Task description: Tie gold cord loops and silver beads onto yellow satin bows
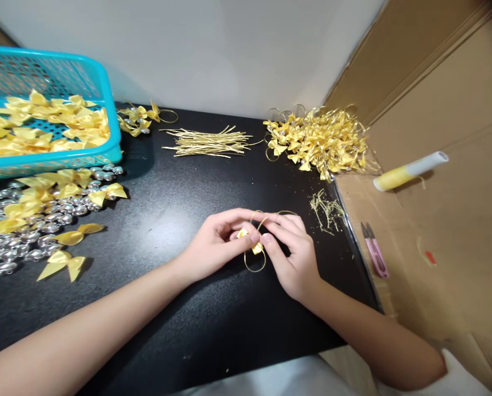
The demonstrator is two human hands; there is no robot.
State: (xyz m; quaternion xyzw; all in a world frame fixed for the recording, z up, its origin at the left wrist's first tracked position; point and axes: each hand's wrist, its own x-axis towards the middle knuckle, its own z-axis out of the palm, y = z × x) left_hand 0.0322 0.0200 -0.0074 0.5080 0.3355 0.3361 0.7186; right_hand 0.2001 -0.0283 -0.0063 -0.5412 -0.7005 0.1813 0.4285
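A: What's nearest?
B: The near edge of the desk (196,335), with a strip of black top before the hands.

A: And the grip?
B: The left hand (219,242) is closed, thumb against fingers, pinching a yellow bow (256,248). The right hand (293,258) has its thumb tip just beside, at the gold cord (254,271) that loops there; fingers hide part, so I can't tell whether that grip is closed.

A: Room sideways?
B: Leftward, open surface up to loose bows (66,265) and silver beads (6,268). Rightward, the desk's edge is near, with pink snips (375,253) beyond it and clippings (327,213) just inside.

A: Farther back?
B: More open surface, then a cord bundle (208,143) between a turquoise basket (114,132) at left and a heap of looped bows (320,140) at right.
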